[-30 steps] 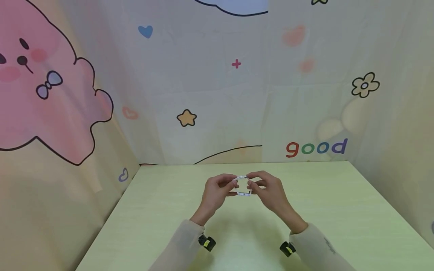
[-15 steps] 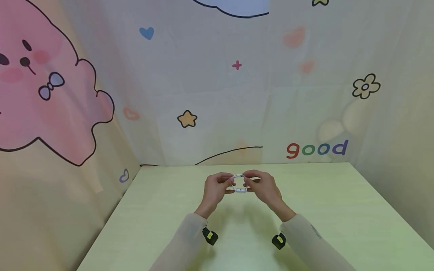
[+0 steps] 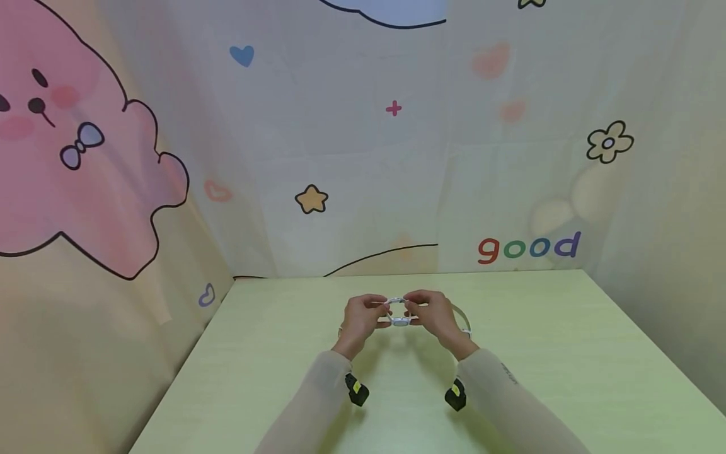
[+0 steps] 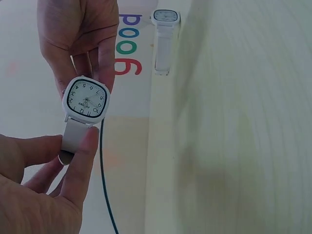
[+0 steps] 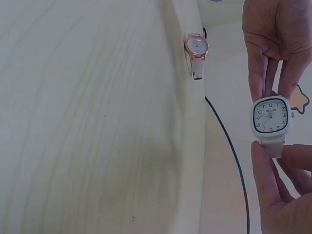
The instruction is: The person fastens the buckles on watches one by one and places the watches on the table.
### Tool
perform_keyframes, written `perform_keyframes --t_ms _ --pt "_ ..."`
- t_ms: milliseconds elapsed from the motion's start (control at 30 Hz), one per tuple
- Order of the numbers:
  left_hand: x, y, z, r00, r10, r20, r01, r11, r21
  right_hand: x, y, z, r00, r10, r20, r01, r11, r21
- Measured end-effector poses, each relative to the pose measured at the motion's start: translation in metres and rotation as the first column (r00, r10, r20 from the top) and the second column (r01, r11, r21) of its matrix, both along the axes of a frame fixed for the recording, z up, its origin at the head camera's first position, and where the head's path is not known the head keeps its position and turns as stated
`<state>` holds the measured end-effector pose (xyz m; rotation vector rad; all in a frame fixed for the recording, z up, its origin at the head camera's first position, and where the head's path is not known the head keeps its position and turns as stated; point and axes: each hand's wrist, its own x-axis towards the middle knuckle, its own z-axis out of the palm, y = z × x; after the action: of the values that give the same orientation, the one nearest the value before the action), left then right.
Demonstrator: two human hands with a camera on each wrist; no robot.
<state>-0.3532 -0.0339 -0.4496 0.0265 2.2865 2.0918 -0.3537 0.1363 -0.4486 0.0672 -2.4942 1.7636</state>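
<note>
A white wristwatch with a rounded-square dial is held up between both hands over the table. My left hand pinches its strap from the left, thumb and fingers on the pale band in the left wrist view. From the other side my right hand pinches the strap close below the dial. In the head view the strap forms an open loop, with the dial at the bottom.
Another white watch stands on the table beyond my right hand. A rose-gold round watch with a pale strap is beyond my left hand. Behind the pale wooden table hangs a printed curtain.
My right hand and the held watch have shifted a little left, and both wrists have come closer together. The watch's dial now tilts more into view. The other watches show beside my hands.
</note>
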Motion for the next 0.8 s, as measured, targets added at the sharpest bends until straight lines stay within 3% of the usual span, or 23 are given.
perform_keyframes --t_ms 533,800 --pt "-0.018 0.007 -0.029 0.998 0.060 0.029 -0.059 0.998 -0.037 -0.016 0.001 -0.019 0.986 0.010 0.165 -0.007 1.000 -0.018" --pt "-0.018 0.007 -0.036 0.995 0.089 0.053 -0.086 0.994 -0.067 -0.021 -0.001 -0.029 0.980 0.016 0.197 -0.010 1.000 -0.030"
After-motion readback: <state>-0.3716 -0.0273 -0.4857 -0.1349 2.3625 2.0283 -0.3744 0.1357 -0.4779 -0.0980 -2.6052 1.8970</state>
